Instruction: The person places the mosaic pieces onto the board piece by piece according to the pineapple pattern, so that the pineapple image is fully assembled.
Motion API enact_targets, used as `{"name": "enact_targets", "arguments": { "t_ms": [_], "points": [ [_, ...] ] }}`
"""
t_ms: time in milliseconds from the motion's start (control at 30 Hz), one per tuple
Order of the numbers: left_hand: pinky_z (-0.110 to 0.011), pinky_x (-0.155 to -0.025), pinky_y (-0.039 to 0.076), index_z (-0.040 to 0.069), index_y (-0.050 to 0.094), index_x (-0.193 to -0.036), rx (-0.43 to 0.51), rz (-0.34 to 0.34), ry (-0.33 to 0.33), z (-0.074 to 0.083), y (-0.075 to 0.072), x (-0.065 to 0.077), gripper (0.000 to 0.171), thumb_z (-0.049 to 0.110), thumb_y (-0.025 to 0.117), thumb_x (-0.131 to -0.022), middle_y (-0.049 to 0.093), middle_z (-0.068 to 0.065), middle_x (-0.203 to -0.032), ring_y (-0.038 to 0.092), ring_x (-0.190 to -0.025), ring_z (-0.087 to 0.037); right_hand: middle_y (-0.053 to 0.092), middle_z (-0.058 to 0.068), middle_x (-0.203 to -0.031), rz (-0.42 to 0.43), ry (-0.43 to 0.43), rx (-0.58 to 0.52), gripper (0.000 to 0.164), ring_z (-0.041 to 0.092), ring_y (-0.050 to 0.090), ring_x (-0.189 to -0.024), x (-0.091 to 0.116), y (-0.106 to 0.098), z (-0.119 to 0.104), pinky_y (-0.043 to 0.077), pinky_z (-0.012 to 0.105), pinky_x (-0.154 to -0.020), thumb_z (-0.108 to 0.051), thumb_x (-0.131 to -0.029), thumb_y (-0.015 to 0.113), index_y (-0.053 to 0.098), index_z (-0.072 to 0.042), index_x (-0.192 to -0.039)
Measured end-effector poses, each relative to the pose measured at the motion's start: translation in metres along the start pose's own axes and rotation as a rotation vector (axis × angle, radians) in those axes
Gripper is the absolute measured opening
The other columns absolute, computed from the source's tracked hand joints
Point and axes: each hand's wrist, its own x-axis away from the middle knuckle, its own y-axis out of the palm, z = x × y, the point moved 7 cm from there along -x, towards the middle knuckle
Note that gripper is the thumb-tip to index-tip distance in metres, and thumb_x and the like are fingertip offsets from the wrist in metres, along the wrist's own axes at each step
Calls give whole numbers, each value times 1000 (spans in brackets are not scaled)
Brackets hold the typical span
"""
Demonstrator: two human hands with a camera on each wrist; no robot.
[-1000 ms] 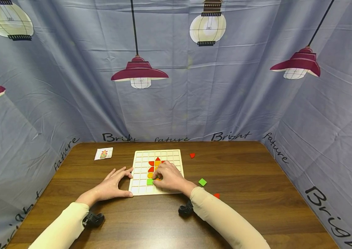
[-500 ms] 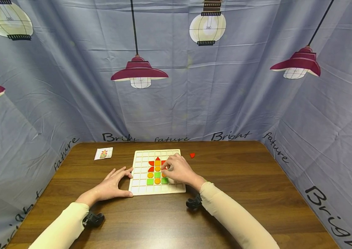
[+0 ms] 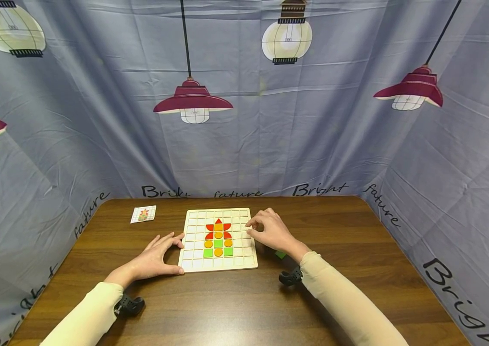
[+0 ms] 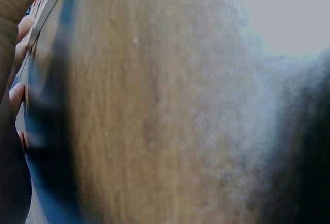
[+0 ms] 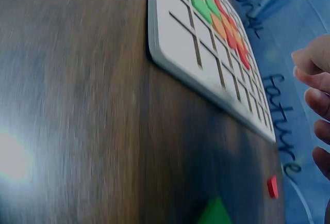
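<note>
A cream gridded board [image 3: 244, 262] lies flat on the table. On its squares sits a pattern of flat pieces: green squares [image 3: 208, 253], orange circles [image 3: 218, 252], red petal shapes [image 3: 227, 227] and a red triangle [image 3: 218, 221] at the top. My left hand [image 3: 151, 259] rests at the board's left edge, thumb and fingertips spread along it. Over the right edge hovers my right hand [image 3: 272, 233], its fingers loosely bent and nothing visible between them. In the left wrist view, fingers [image 4: 18, 95] touch the board's side.
A loose green piece [image 3: 280, 254] lies right of the board, partly behind my right hand. The right wrist view shows a loose red piece [image 5: 273, 187] near the far edge. At the back left lies a small pattern card [image 3: 143, 214]. Patterned curtains [image 3: 236, 154] surround the wooden table [image 3: 210, 307].
My right hand has moved right, from the pattern to the board's right edge, uncovering the pieces on the grid. It now covers the loose red piece at the back. The left hand stays put.
</note>
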Motion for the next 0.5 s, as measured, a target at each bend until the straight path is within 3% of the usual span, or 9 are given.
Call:
{"name": "enact_targets", "arguments": {
  "t_ms": [267,500],
  "points": [
    [-64,-121,5,22,56,-119,2,1,1,0,0,0,60,57,83,-79,40,-9,-161,26,-150,-43,60,-15,-93,-11,44,10,19,14,47,-93,19,-16,30,40,38,-87,-31,-93,76,78,-20,-108],
    [-65,-121,5,22,55,-119,4,2,0,0,0,0,60,57,83,-79,39,-9,-161,26,-150,-43,64,-13,-96,-11,61,56,22,16,50,-94,37,-29,53,41,41,-89,-31,-90,77,79,-18,-108]
  ]
}}
